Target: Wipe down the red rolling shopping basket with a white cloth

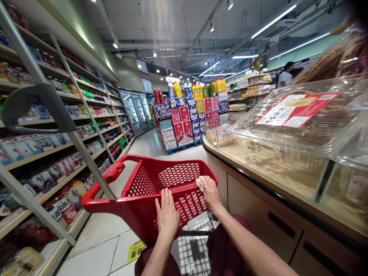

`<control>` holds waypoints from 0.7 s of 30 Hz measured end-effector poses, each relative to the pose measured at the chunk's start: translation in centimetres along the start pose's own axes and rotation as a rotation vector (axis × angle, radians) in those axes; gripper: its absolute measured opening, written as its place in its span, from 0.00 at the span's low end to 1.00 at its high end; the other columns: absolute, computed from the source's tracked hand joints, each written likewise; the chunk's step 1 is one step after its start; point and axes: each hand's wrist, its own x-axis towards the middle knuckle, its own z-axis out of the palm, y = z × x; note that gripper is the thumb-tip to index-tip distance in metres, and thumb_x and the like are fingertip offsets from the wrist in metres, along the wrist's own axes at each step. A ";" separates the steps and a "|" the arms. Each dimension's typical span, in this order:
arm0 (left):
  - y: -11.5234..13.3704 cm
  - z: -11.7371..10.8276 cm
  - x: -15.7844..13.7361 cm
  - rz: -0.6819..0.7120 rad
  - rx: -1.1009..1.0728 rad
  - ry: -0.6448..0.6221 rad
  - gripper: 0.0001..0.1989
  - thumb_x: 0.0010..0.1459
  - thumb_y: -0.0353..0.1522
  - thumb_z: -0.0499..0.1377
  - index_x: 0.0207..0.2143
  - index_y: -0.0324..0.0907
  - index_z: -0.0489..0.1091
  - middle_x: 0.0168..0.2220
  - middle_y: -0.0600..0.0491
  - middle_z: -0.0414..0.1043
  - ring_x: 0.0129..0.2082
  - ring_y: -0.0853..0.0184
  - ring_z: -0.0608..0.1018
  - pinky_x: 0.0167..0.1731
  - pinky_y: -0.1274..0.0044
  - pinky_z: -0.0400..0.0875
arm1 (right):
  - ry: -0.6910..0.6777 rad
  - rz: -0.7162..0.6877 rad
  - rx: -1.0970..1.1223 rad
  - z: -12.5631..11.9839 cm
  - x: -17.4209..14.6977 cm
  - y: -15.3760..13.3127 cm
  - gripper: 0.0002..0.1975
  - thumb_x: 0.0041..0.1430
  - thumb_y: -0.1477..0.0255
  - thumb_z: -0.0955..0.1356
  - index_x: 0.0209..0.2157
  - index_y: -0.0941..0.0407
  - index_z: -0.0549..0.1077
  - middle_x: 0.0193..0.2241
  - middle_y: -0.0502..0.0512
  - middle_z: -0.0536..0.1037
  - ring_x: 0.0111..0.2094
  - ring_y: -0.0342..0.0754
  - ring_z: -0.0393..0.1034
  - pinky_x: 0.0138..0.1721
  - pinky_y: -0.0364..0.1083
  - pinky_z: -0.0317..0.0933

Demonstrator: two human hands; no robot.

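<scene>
A red plastic shopping cart (129,216) with perforated walls stands close in front of my knees. My left hand (167,216) lies flat against the cart's near side, fingers straight and pointing up, with nothing in it. Farther right, my right hand (212,194) presses a crumpled whitish cloth (199,184) onto the cart's near rim. Its fingers bend over the cloth and hide most of it. A grey metal pole (94,170) with a dark grey loop handle (34,107) slants down across the cart's left end.
On the left run shelves (66,145) of bottles and packets. To the right is a wooden counter (244,199) bearing clear plastic food boxes (287,134). Beyond the cart, stacked drink cartons (184,130) stand on a blue pallet (184,147). A person (285,76) is in the background.
</scene>
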 end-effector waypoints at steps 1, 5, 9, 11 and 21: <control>0.1 0.0 0.0 -0.014 -0.004 -0.002 0.32 0.49 0.30 0.48 0.58 0.31 0.49 0.62 0.44 0.45 0.62 0.60 0.48 0.59 0.62 0.44 | 0.000 -0.006 0.001 0.1 -0.1 -0.2 0.22 0.56 0.81 0.56 0.51 0.59 0.65 0.50 0.61 0.68 0.56 0.52 0.55 0.54 0.56 0.52; 0.2 0.1 0.1 -0.004 -0.007 -0.007 0.33 0.49 0.30 0.48 0.58 0.31 0.48 0.62 0.45 0.44 0.62 0.60 0.47 0.59 0.61 0.42 | -0.068 -0.110 0.068 0.7 -0.1 -2.0 0.22 0.56 0.81 0.56 0.52 0.57 0.64 0.53 0.58 0.66 0.58 0.50 0.51 0.56 0.55 0.50; 0.0 0.5 0.0 0.007 0.009 0.007 0.32 0.49 0.29 0.47 0.59 0.32 0.48 0.62 0.46 0.43 0.62 0.61 0.47 0.59 0.61 0.41 | -0.052 -0.005 0.059 -0.2 -0.1 1.1 0.23 0.56 0.82 0.55 0.51 0.57 0.65 0.50 0.59 0.68 0.56 0.50 0.55 0.55 0.56 0.52; 0.1 0.7 0.0 -0.006 0.012 0.013 0.32 0.49 0.29 0.47 0.59 0.32 0.48 0.62 0.45 0.43 0.62 0.60 0.46 0.59 0.61 0.41 | -0.003 0.107 0.031 -0.6 -0.1 3.0 0.23 0.55 0.82 0.54 0.51 0.58 0.65 0.50 0.60 0.68 0.55 0.51 0.56 0.54 0.57 0.53; 0.0 0.5 0.0 0.006 0.040 -0.002 0.32 0.50 0.30 0.47 0.59 0.32 0.47 0.62 0.45 0.44 0.62 0.61 0.46 0.59 0.61 0.41 | -0.075 -0.108 0.147 0.9 -0.1 -3.3 0.20 0.58 0.80 0.57 0.51 0.55 0.66 0.52 0.58 0.66 0.57 0.49 0.53 0.55 0.55 0.52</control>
